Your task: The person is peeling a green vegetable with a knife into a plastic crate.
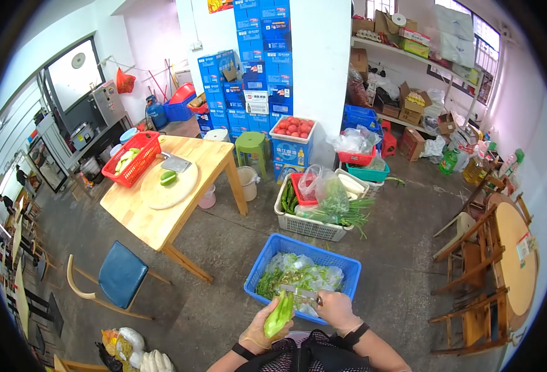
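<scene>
My left hand (256, 332) is wrapped round a light green vegetable (279, 316) with a peeled-looking surface. In my right hand (337, 310) is the dark handle of a knife (298, 291), whose blade points left and lies against the vegetable's upper end. Both hands are over the near edge of a blue basket (352, 273) on the floor. Inside it are clear plastic bags (326, 276) and green scraps (270, 280).
A wooden table (186, 152) at the left bears a round board (174, 195), a cleaver (175, 163), a cut green vegetable (168, 178) and a red basket (138, 170). Beyond the blue basket stands a grey crate (313, 229) of vegetables. A blue chair (122, 273) is at lower left.
</scene>
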